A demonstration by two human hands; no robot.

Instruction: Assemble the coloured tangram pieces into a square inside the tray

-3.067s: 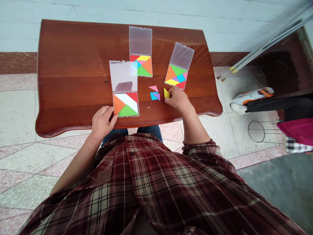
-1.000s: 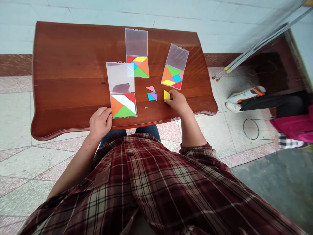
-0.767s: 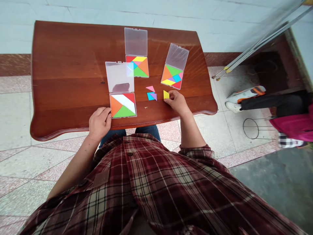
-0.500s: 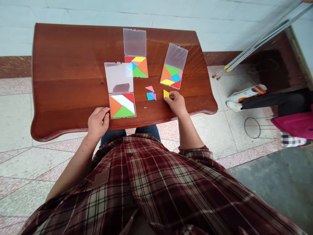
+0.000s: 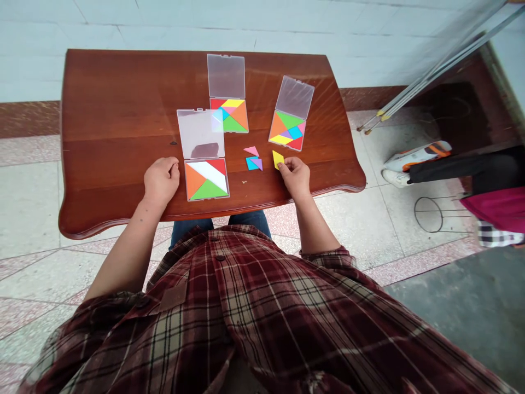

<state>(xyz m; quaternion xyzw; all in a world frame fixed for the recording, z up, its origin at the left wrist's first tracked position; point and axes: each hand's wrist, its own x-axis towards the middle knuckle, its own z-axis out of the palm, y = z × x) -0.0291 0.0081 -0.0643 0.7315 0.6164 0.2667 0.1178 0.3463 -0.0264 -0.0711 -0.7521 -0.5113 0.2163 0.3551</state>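
Between the thumb and fingers of my right hand [image 5: 296,174] is a yellow tangram parallelogram [image 5: 278,159], held at the table surface. To its left lie a pink triangle [image 5: 251,150], a blue square [image 5: 249,163] and a purple triangle [image 5: 257,162] partly over the square. My left hand [image 5: 161,179] rests on the table with its fingers curled in, nothing visible in them. Just right of it, apart from it, is an open tangram case [image 5: 207,179] with orange, green and red triangles around a bare white strip. Its clear lid [image 5: 199,134] is folded back.
Two more open cases, a back one [image 5: 232,117] and a right one [image 5: 286,130], hold full sets of coloured pieces. All stand on a brown wooden table [image 5: 115,109] against a tiled wall. At right are crutches [image 5: 410,92], a wire ring frame [image 5: 429,214] and another person's leg [image 5: 443,169].
My left hand has drawn back left, away from the case's edge. The yellow parallelogram has turned slightly in my right hand. The view has shifted a little.
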